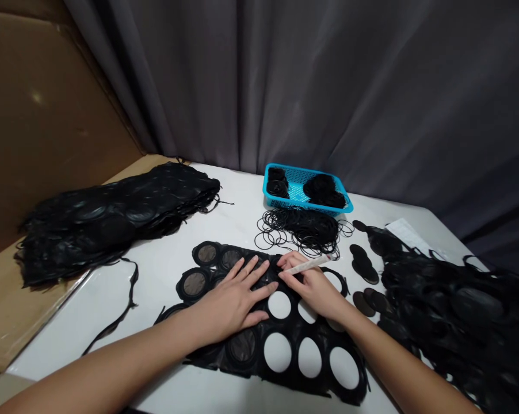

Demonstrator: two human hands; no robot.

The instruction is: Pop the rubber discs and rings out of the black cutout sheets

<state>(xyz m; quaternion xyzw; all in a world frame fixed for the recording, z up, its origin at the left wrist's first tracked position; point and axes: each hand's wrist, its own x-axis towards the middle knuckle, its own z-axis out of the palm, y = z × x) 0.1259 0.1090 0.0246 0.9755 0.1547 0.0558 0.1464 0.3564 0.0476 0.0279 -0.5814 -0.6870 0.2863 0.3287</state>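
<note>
A black rubber-like sheet [259, 345] with rows of round shapes lies flat in front of me. Several circles at its right are open holes showing the white table, while those at its left are still filled by dark discs. My left hand [237, 296] rests palm down on the sheet, fingers spread. Just to its right, my right hand [313, 287] pinches a slim white pen-shaped tool [306, 265], slanting up to the right. The tool's working tip is hidden by the fingers, near the sheet's upper middle.
A blue basket [300, 202] holds black rings, with a heap of thin black rings [306, 227] before it. Stacked black sheets [113, 213] lie left. Loose dark discs [363, 264], a black scrap pile [462, 310] and a paper [408, 236] are right. A grey curtain [285, 86] hangs behind.
</note>
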